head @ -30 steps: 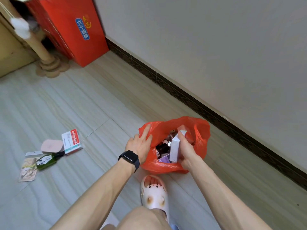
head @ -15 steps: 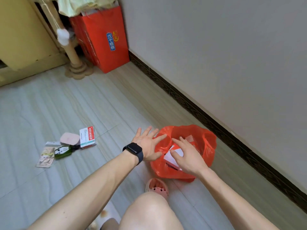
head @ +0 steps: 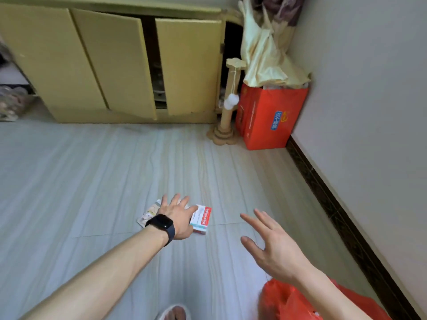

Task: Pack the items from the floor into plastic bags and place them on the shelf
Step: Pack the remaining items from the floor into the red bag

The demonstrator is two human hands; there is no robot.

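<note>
A flat printed packet [head: 147, 214] is lying on the pale, streaked floor tiles [head: 92, 181], partly hidden by the left hand [head: 179, 215]. That hand is spreading straight fingers and gripping nothing, its thumb lying over the edge of a small white-and-red cardboard box [head: 201, 218]. Half a second ago both hands were at the bag's mouth. Now the right hand [head: 273, 248] is hovering loose and empty, with the crinkled, glossy red plastic bag [head: 284, 301] sitting bottom right beneath that forearm.
</note>
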